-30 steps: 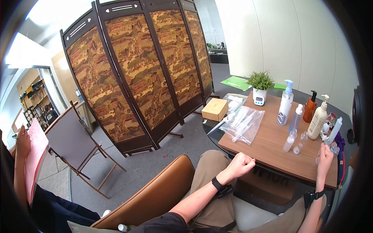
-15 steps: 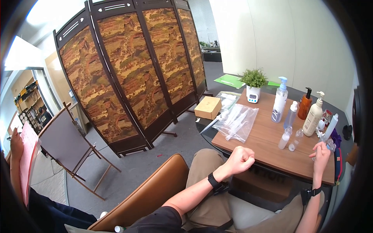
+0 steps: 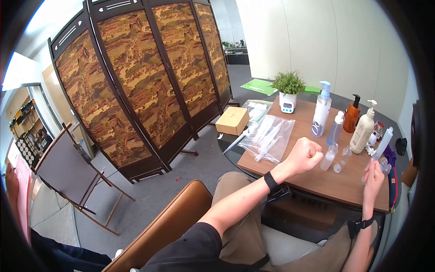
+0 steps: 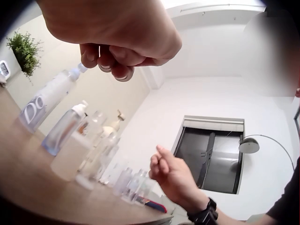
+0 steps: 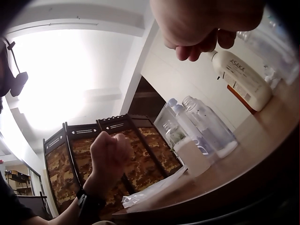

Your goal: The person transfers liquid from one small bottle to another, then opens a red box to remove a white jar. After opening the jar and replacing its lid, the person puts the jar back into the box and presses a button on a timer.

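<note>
My left hand (image 3: 302, 156) is balled in a fist above the table's front edge, holding nothing. In the head view it overlaps the edge near a small bottle of whitish liquid (image 3: 328, 159). Beside that bottle stands an uncapped clear bottle (image 3: 343, 161). My right hand (image 3: 374, 179) is over the table's right end, fingers curled in and nothing held. Close to it are several clear empty bottles (image 4: 136, 183) and a tall clear tube-like bottle (image 3: 383, 143). The left wrist view shows curled left fingers (image 4: 107, 61); the right wrist view shows curled right fingers (image 5: 199, 47).
On the table stand a blue-topped pump bottle (image 3: 321, 113), a blue bottle (image 3: 334, 129), an amber bottle (image 3: 351, 117), a cream pump bottle (image 3: 362, 131) and a potted plant (image 3: 288, 86). Left lie a plastic bag (image 3: 271, 138) and a cardboard box (image 3: 232, 121). Another person's hand (image 3: 11, 181) is far left.
My left fist has risen and moved right, towards the small bottles. My right hand keeps near the table's right end, its fingers shifting slightly. The head view has turned a little to the right.
</note>
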Tool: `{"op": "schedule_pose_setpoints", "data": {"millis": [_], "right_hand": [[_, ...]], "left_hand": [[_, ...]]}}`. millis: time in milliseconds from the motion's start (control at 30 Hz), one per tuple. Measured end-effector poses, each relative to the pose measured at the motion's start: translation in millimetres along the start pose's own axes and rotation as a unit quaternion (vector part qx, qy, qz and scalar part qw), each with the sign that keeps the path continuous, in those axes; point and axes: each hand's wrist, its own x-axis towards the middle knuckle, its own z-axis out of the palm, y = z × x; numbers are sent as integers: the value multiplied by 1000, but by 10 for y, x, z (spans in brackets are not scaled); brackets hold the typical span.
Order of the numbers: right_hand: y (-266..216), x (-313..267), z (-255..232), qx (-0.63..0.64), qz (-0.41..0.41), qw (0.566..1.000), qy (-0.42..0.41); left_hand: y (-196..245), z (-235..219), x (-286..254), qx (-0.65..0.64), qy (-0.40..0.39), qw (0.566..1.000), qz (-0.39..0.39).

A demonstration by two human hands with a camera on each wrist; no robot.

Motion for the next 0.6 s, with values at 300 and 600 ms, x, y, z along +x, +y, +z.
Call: {"op": "schedule_pose_setpoints", "data": {"millis": [300,600], "right_hand": [[41,-79,80,32,49,998,6],[-189,-175,224,6,23,999,21]], "left_hand": [[-104,-105,-292,-23,-25,998,-57],[-133,-91,-298,-22,-29,996,-78]]}}
